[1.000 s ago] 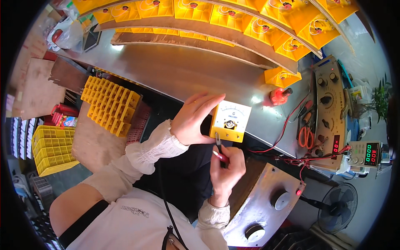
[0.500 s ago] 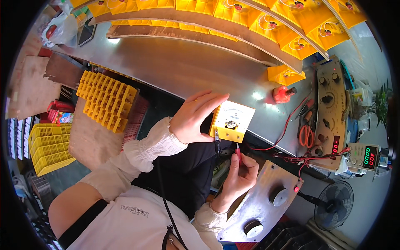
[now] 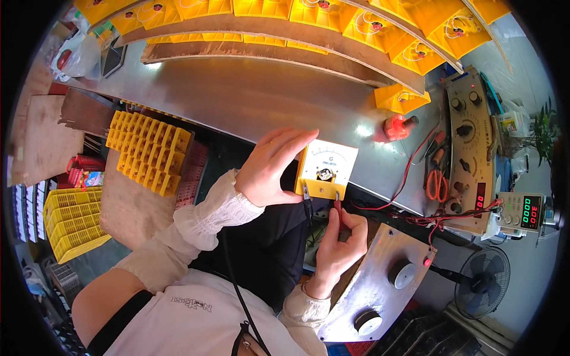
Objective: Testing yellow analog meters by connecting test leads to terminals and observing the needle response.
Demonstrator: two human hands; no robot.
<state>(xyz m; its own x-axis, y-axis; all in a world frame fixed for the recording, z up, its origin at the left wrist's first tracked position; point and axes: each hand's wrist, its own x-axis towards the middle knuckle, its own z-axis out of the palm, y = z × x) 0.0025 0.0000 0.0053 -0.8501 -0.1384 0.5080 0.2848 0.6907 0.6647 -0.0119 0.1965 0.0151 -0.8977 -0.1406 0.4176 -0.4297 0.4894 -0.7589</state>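
Note:
My left hand (image 3: 268, 172) is closed around the left side of a yellow panel meter (image 3: 330, 159) with a white dial face, keeping it tilted up over my lap. A black alligator clip (image 3: 307, 205) is on the meter's lower left terminal. Pinched between the thumb and fingers of my right hand (image 3: 342, 242) is a red-handled test probe (image 3: 338, 206). Its metal tip meets the terminal at the meter's lower right corner.
Wooden boards carry rows of yellow meter housings (image 3: 323, 13) above the metal bench (image 3: 237, 83). A red bottle (image 3: 399, 127), red-handled scissors (image 3: 437, 187), a dial instrument (image 3: 469, 142) and a power supply (image 3: 520, 212) stand right. Stacked yellow parts (image 3: 148, 151) lie left; a knobbed metal box (image 3: 380, 285) sits lower right.
The red probe has moved up from just below the meter, and its tip now touches the lower right terminal. The whole view has shifted slightly.

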